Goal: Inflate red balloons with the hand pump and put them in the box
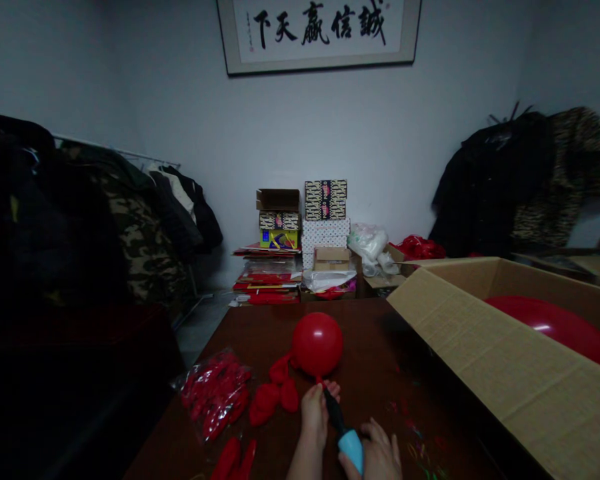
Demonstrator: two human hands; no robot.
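A partly inflated red balloon [317,343] sits at the tip of a hand pump [344,431] with a black nozzle and a blue body. My left hand [316,410] is closed around the balloon's neck and the pump's nozzle. My right hand [377,456] grips the pump's blue body at the bottom edge of the view. Several limp red balloons [271,397] lie on the dark brown table [370,333] just left of my hands. A clear bag of red balloons [214,392] lies further left.
A large open cardboard box [480,353] fills the right side, with a big inflated red balloon [555,327] inside. Stacked boxes [325,223] and red packets stand against the far wall. Coats hang on racks at left and right.
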